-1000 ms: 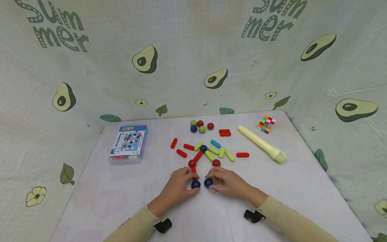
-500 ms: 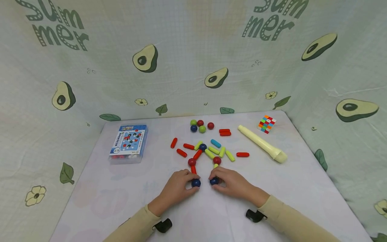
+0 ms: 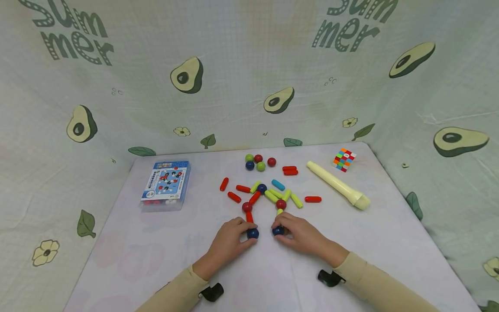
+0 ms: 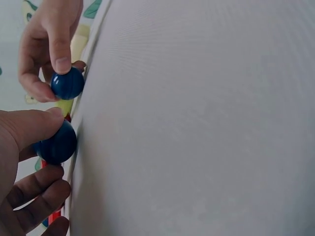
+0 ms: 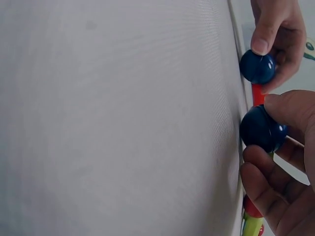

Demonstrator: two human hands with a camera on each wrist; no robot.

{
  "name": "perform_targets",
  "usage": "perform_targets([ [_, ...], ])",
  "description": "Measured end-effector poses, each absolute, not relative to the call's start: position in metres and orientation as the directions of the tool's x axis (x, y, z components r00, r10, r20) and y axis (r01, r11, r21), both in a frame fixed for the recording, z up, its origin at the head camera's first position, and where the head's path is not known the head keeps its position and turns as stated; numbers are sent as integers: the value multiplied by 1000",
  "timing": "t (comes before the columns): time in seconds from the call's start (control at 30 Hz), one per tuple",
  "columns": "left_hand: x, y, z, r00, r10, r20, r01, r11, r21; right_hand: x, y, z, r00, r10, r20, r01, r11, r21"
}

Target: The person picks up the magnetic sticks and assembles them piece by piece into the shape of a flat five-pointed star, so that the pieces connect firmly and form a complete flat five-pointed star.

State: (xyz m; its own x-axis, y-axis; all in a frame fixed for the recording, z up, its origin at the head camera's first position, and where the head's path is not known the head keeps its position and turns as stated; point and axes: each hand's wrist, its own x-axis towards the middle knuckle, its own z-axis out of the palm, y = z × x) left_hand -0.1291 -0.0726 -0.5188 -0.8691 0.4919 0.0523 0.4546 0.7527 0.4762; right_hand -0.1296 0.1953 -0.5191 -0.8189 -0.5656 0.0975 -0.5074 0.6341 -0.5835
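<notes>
My left hand [image 3: 231,241] pinches a dark blue ball [image 3: 253,233] between thumb and fingers. A red rod [image 3: 249,216] runs from that ball to a red ball [image 3: 247,207], and another red rod [image 3: 255,198] leads on to a far blue ball [image 3: 261,189]. My right hand [image 3: 303,236] grips a second near blue ball [image 5: 264,129] by thumb and fingertips. Beyond it, a yellow-green rod [image 3: 280,211], partly hidden by the fingers, reaches a red ball [image 3: 281,204]. A yellow-green rod [image 3: 270,196] lies between this red ball and the far blue ball.
Loose rods, red [image 3: 234,197], yellow-green [image 3: 296,200] and blue [image 3: 278,185], lie around the far part. Several balls [image 3: 260,166] are grouped behind. A boxed set [image 3: 165,186] stands left; a pale yellow tube [image 3: 338,185] and a colourful puzzle cube [image 3: 344,160] are right.
My right hand has moved right and slightly away with its blue ball, and the right red ball has shifted the same way. My left hand has barely moved; its chain slid slightly away.
</notes>
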Motion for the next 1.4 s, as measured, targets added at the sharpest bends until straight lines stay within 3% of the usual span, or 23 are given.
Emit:
perform_targets([
  [0.2, -129, -73, -520, -873, 484, 52, 449, 759, 471, -130, 196, -516, -841, -534, 88, -475, 649, -594],
  [0.33, -129, -73, -520, -870, 492, 34, 448, 760, 471, -138, 202, -514, -894, -425, 141, -419, 684, -597],
  [0.53, -129, -75, -519, -866, 500, 18, 447, 757, 476, -167, 218, -516, -936, -280, 213, -350, 800, -488],
  [0.77, -130, -75, -520, -867, 498, 16, 443, 755, 484, -190, 226, -520, -934, -336, 121, -356, 853, -382],
  [0.97, -130, -75, -520, -864, 503, 30, 452, 748, 485, -203, 225, -520, -942, -317, 115, -337, 876, -346],
  [1.23, -130, -75, -522, -867, 497, 26, 447, 755, 480, -209, 228, -519, -866, -482, 132, -500, 828, -253],
  [1.4, -130, -76, -522, -870, 493, 22, 441, 756, 484, -211, 229, -517, -849, -509, 143, -528, 827, -194],
])
